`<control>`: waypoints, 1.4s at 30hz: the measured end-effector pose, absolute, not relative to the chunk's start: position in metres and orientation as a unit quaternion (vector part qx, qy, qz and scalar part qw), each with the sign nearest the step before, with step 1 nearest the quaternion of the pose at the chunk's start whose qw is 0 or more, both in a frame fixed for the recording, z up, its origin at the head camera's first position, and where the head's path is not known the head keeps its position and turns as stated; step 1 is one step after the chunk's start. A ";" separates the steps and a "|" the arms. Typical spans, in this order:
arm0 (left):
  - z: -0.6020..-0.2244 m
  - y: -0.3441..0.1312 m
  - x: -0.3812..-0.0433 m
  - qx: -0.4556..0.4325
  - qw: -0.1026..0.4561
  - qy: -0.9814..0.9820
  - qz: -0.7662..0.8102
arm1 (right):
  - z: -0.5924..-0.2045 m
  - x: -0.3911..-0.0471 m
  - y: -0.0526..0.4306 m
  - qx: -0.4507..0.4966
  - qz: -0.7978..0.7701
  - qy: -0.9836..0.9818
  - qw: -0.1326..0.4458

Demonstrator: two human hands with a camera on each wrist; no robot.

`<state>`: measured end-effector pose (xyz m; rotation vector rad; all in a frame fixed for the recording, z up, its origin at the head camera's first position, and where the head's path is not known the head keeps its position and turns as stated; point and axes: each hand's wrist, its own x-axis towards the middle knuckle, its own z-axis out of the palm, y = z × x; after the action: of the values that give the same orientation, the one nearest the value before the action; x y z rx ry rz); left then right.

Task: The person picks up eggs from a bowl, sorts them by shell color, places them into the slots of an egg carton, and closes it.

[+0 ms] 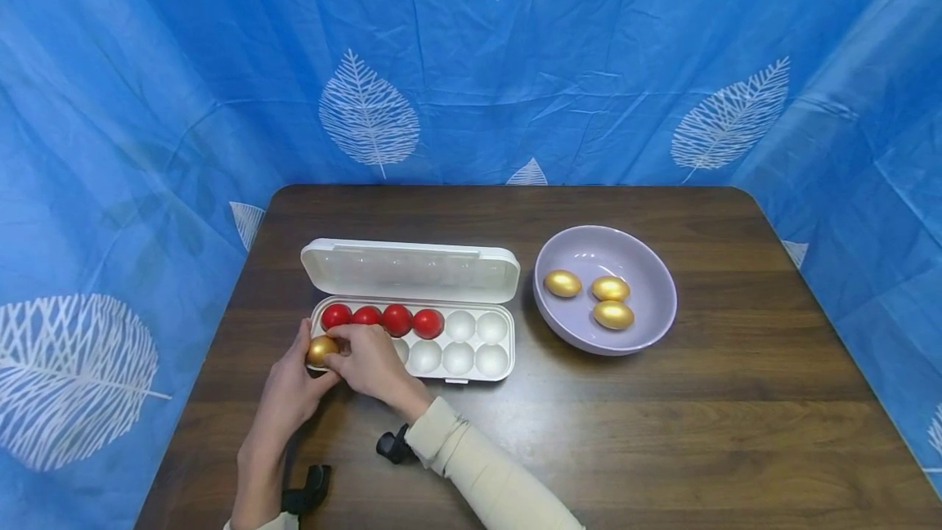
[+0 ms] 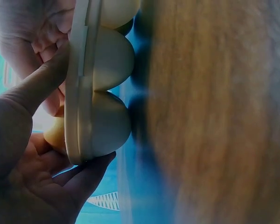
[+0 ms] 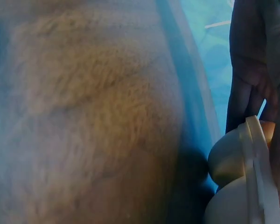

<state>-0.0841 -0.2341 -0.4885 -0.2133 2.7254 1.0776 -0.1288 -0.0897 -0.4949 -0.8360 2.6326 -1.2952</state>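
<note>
A white egg carton (image 1: 331, 375) lies with its lid (image 1: 412, 272) raised at the back. At its front left corner sits a gold egg (image 1: 322, 350) in the end cup, pinched between thumb and forefinger of my right hand (image 1: 374, 362). My left hand (image 1: 289, 387) holds the carton's left end; in the left wrist view its thumb (image 2: 46, 79) lies along the front rim and its fingers reach round the end cup (image 2: 109, 123). Several red eggs (image 1: 428, 323) fill the left part of the back row. The right hand hides some front cups.
To the carton's right stands a lilac bowl (image 1: 655, 309) with three gold eggs (image 1: 562, 283) inside. Empty white cups (image 1: 491, 327) show at the carton's right end. A blue leaf-print curtain (image 1: 574, 64) surrounds the brown wooden table (image 1: 699, 432) at the back and sides.
</note>
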 end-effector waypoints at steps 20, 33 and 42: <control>-0.488 -0.232 -0.086 -0.078 0.117 0.923 0.359 | -0.506 -0.124 -0.078 -0.302 -0.435 0.848 -0.001; -0.489 -0.232 -0.084 -0.077 0.097 0.921 0.369 | -0.493 -0.115 -0.040 -0.373 -0.453 0.809 0.001; -0.490 -0.230 -0.084 -0.084 0.099 0.920 0.370 | -0.498 -0.104 0.010 -0.379 -0.463 0.801 -0.027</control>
<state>-0.0837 -0.2297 -0.4896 -0.2471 2.7216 1.0944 -0.1041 0.0097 -0.4984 -1.2134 2.5603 -1.4801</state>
